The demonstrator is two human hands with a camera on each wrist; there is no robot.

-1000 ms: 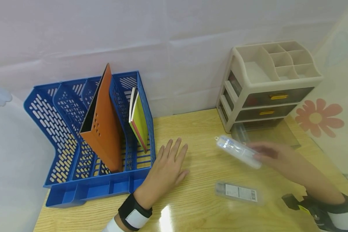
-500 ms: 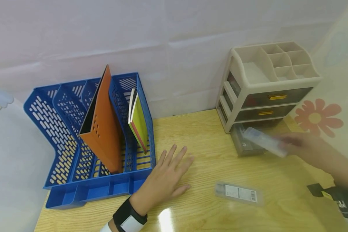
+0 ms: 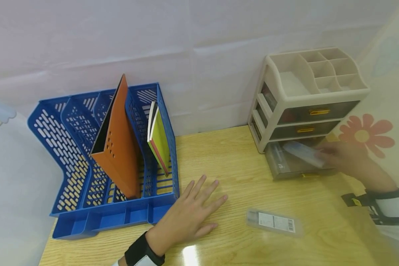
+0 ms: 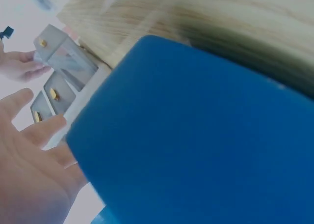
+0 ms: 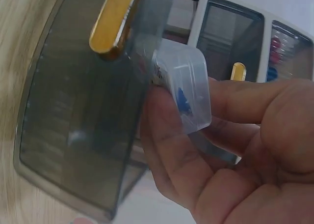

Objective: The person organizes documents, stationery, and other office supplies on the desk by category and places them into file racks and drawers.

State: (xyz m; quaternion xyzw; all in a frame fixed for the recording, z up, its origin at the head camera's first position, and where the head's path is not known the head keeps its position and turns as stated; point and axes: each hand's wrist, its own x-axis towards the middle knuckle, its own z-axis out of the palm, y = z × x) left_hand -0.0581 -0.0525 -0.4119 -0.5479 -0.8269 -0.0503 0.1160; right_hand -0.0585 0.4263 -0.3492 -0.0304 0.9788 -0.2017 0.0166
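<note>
My right hand (image 3: 347,159) grips a slim translucent plastic pencil case (image 3: 304,153) by one end, fingers and thumb on its sides. It is inside the pulled-out bottom drawer (image 3: 287,175) of the beige desk organizer (image 3: 326,96), or just above it; I cannot tell whether it touches the floor. In the right wrist view the case's end (image 5: 196,89) shows behind the drawer's smoky front (image 5: 73,106). A second clear case (image 3: 274,221) with a barcode label lies on the table. My left hand (image 3: 187,216), fingers spread, holds nothing beside the blue file rack (image 3: 113,213).
An orange folder (image 3: 118,147) and thin books (image 3: 159,142) stand in the rack. The organizer's two upper drawers are closed, and its top has small compartments (image 3: 322,69). A pale curtain (image 3: 219,66) stands behind the wooden table (image 3: 216,155).
My right hand has carried the pencil case right and back to the open bottom drawer. My left hand has slid slightly toward me, its fingers spreading. The second case has stayed put.
</note>
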